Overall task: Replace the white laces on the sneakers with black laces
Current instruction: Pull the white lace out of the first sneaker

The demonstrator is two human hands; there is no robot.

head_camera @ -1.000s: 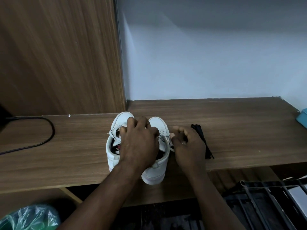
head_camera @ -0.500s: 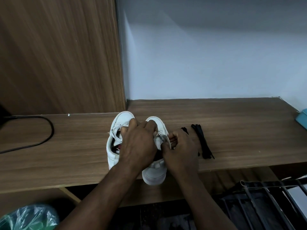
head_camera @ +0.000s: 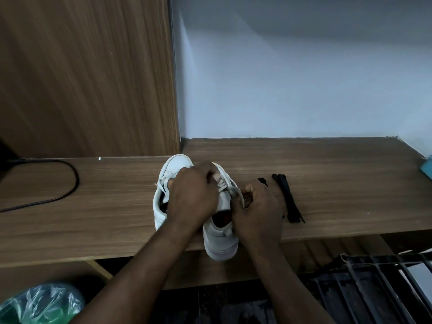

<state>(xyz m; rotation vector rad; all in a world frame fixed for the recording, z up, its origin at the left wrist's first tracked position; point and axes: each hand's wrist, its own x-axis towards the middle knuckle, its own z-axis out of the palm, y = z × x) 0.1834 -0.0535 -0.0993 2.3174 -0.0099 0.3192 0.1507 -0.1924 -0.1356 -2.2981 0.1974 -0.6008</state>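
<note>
Two white sneakers stand side by side on the wooden shelf (head_camera: 327, 164), toes away from me. The left sneaker (head_camera: 174, 163) is mostly behind my left hand (head_camera: 194, 195), whose curled fingers grip the top of the right sneaker (head_camera: 219, 242) at its laces. My right hand (head_camera: 257, 211) pinches the white lace (head_camera: 235, 191) at that shoe's right side. This sneaker's heel hangs over the shelf's front edge. A bundle of black laces (head_camera: 288, 199) lies on the shelf just right of my right hand.
A black cable (head_camera: 70, 183) curves over the shelf at the left. A wooden panel (head_camera: 93, 78) rises behind the left half. A teal object (head_camera: 426, 168) sits at the far right edge. Below are a green plastic bag (head_camera: 39, 305) and a dark metal rack (head_camera: 378, 281).
My right hand has moved left from beside the black laces onto the right sneaker's white lace. My left hand has shifted onto that shoe, which has slid towards me.
</note>
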